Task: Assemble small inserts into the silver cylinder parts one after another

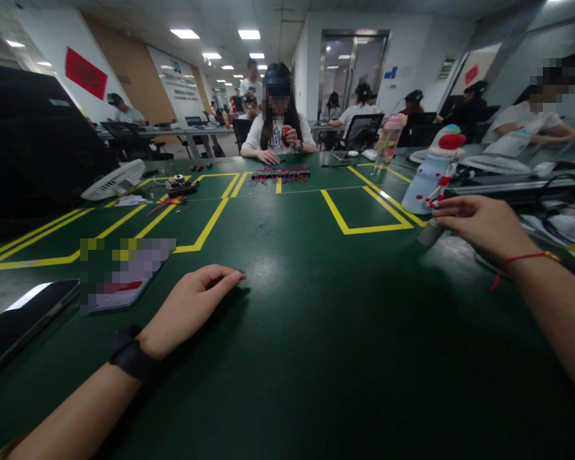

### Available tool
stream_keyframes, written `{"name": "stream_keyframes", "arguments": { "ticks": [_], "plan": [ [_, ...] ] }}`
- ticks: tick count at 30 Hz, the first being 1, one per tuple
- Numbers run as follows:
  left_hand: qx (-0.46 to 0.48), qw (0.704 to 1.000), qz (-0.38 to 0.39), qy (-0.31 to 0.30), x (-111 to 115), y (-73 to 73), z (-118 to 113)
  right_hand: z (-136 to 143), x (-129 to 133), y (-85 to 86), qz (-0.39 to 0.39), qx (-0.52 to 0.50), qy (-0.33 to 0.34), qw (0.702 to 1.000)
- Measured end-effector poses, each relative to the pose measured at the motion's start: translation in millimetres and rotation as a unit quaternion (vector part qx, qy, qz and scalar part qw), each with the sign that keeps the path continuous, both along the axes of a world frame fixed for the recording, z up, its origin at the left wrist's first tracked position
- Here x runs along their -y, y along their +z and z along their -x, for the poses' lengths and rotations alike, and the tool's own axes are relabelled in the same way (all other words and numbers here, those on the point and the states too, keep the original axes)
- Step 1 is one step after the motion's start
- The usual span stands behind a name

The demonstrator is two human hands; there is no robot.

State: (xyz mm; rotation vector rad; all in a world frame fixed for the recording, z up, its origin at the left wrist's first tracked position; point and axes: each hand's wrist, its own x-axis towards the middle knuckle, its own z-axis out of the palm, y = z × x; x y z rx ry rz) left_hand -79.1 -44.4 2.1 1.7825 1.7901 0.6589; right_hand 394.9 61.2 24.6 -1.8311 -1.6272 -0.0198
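Note:
My left hand (199, 303) hovers low over the green table (287, 358), thumb and forefinger pinched together. A tiny dark spot shows at the fingertips, too small to name. At the right, my right hand (483, 227) has its fingertips closed on a small grey cylinder (430, 234), tilted and close to the tabletop. Just behind those fingers stands a light-blue bottle (418, 185) with red and white decorations. Left of my left hand lies a phone-like flat thing (137, 287), partly blurred out. A dark phone (26, 329) is at the left edge.
Yellow tape (378, 228) marks areas on the table. Across from me a co-worker (278, 128) sits behind a bundle of red and blue wires (280, 174). A pink-lidded bottle (390, 144) stands at the back right. Cables (563, 214) lie at the right; small electronic parts (179, 185) lie left.

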Motion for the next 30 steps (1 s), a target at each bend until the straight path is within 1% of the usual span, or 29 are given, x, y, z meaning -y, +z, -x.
{"name": "stream_keyframes", "arguments": {
  "ticks": [4,7,10,13,15,18,20,22,24,26,28,30],
  "plan": [
    [0.003,1.0,0.002,0.0,1,-0.4,2,-7,-2,-2.5,0.045,-0.046,0.028,0.998],
    [0.0,1.0,0.001,-0.004,2,-1.0,3,-7,-1,-1.5,0.041,-0.053,0.029,0.997],
    [-0.004,1.0,0.001,-0.001,1,-1.8,2,-4,1,2.0,0.037,0.004,-0.013,0.999],
    [-0.006,1.0,-0.002,0.0,0,-2.6,2,-5,1,3.6,0.088,0.067,-0.036,0.993],
    [-0.005,1.0,-0.003,-0.003,0,-2.6,2,-8,0,2.6,0.101,0.098,-0.042,0.989],
    [-0.003,1.0,-0.001,-0.005,0,-1.6,2,-7,-1,-0.2,0.075,0.132,-0.043,0.987],
    [-0.003,1.0,-0.003,-0.004,1,-0.7,0,3,2,-1.8,0.033,0.12,-0.025,0.992],
    [-0.002,1.0,-0.006,-0.004,1,0.1,-1,26,10,-3.2,-0.029,0.07,0.029,0.997],
    [-0.001,1.0,-0.004,-0.004,1,0.7,-2,60,24,-4.8,-0.082,0.01,0.125,0.989],
    [0.0,1.0,-0.003,-0.005,1,1.0,-3,100,43,-7.3,-0.098,-0.023,0.246,0.964],
    [0.002,1.0,-0.003,-0.007,1,1.2,-2,138,63,-11.4,-0.084,-0.026,0.363,0.928],
    [0.003,1.0,-0.002,-0.009,1,1.4,-2,167,79,-17.1,-0.059,-0.029,0.447,0.892]
  ]
}}
